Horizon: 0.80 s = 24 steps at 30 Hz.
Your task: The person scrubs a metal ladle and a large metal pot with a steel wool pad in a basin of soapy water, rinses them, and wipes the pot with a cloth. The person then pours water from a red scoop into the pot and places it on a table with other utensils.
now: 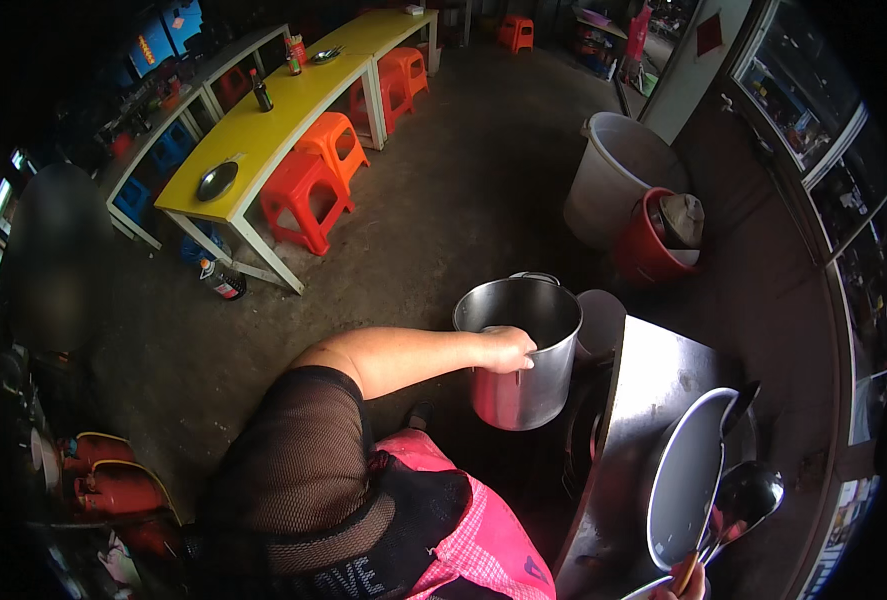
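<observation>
My left hand (509, 349) is closed on the near rim of a tall stainless-steel stockpot (522, 394), whose inside is dark. A loop handle shows on its far side. Whether the pot rests on something or hangs clear of the floor I cannot tell. At the bottom right edge, my right hand (689, 586), partly cut off, grips a wooden handle (685, 573). That handle lies across the near rim of a wide grey pan (683, 487) on the steel worktop (642, 375). A shiny metal ladle (749, 491) sits beside the pan; which utensil head belongs to the handle is unclear.
A large pale plastic barrel (601, 187) and a red bucket (638, 247) stand beyond the pot. Red stools (308, 191) line a yellow table (278, 127) bearing bottles and a metal dish (216, 181). Red gas cylinders (117, 487) are at lower left.
</observation>
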{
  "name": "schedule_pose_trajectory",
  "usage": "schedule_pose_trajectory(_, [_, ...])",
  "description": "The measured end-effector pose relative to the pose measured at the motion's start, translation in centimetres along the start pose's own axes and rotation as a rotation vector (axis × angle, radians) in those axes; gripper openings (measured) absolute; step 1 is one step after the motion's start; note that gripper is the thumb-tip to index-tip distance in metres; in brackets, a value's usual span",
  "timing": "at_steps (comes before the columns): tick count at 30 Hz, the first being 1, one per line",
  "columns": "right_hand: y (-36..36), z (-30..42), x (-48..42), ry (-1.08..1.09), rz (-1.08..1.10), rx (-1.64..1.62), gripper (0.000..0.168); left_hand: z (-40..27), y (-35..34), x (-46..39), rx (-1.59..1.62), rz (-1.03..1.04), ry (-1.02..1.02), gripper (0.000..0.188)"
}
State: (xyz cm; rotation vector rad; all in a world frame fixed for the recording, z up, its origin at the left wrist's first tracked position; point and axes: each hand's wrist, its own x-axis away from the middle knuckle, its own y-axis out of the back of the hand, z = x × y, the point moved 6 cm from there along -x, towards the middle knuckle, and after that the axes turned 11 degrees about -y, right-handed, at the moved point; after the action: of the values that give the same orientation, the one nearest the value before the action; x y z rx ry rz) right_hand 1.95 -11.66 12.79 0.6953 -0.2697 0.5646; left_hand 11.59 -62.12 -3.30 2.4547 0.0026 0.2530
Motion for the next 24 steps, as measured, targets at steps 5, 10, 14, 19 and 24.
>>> schedule_pose_trajectory(5, [-16.6, 18.8, -16.3, 0.172, 0.207, 0.689, 0.033, 4.4, 3.4, 0.9, -0.313, 0.124, -0.165, 0.014])
schedule_pose_trajectory(10, [-32.2, 27.8, -26.2, 0.359, 0.464, 1.258, 0.029, 10.4, 6.8, 2.7, -0.320, 0.143, -0.232, 0.014])
schedule_pose_trajectory(14, [-43.0, 28.9, -29.8, 0.696, 0.698, 1.619, 0.029, 15.5, 7.6, 2.5, -0.318, 0.123, -0.226, 0.024])
schedule_pose_trajectory(19, [-54.2, 29.9, -29.8, 0.869, 0.828, 1.978, 0.028, 15.5, 11.1, 2.8, -0.561, 0.417, -0.135, 0.022])
schedule_pose_trajectory(24, [-57.8, 31.0, -31.6, 1.039, 0.820, 1.929, 0.031, 16.5, 13.7, 4.5, -0.622, 0.436, -0.054, 0.018])
